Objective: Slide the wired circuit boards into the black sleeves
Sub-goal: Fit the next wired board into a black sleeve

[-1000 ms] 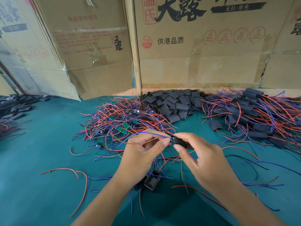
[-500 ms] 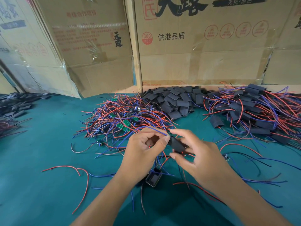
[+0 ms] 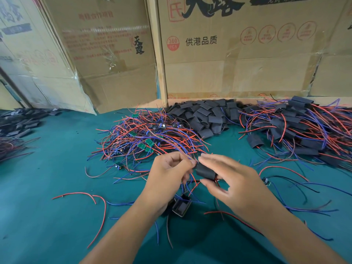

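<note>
Two hands meet over the middle of the green table [image 3: 47,187], and between them you hold one black sleeve [image 3: 205,171]. Your right hand [image 3: 234,184] pinches that sleeve, forefinger along its top edge and thumb beneath, fingers curled round it. Your left hand [image 3: 169,175], at nine o'clock of the sleeve and touching its near end, has its fingers curled with the tips pinched together on the red and blue wires [image 3: 187,156] that run out of the sleeve's mouth; the board on those wires is hidden, so you cannot tell how far in it sits. Thin wires also trail from the sleeve's lower end, under your right thumb.

At twelve o'clock of your hands lies the heap of wired circuit boards [image 3: 146,138], small green boards tangled in red and blue leads. At one o'clock, against the cardboard boxes [image 3: 238,69], sits the pile of empty sleeves [image 3: 207,117]. At two o'clock spreads the pile of sleeved boards [image 3: 301,128], black sleeves with wires sticking out. At six o'clock of the sleeve, just beside your left wrist, a small black open-ended piece [image 3: 182,206] rests on the table among loose wires. At nine o'clock, far off at the table's edge, lie more dark sleeves [image 3: 21,122]. A loose red wire [image 3: 95,199] curves at seven o'clock.
</note>
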The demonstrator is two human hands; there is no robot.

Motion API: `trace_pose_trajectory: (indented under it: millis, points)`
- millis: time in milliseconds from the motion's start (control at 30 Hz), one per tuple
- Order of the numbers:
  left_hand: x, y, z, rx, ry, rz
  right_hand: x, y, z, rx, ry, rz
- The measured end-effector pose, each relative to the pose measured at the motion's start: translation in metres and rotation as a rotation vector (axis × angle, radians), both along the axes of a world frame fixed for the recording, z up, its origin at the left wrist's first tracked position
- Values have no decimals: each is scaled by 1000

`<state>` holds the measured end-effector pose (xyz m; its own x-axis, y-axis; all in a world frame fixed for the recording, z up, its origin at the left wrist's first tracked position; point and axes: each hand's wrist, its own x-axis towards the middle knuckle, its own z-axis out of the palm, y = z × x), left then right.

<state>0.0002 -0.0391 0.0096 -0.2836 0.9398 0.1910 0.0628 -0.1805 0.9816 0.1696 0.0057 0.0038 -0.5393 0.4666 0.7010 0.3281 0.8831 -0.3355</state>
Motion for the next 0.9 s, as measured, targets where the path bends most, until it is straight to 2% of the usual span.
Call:
trace_pose_trajectory:
  millis: [300, 733, 900]
  points:
    - [-1, 1, -3, -60, -78, -36, 1, 6, -5, 175, -99, -109]
    - [1, -1, -1, -36, -44, -81, 2, 5, -8, 83, -95, -58]
    - [-1, 0, -3, -80, -66, -72, 4, 0, -4, -39, -86, -47]
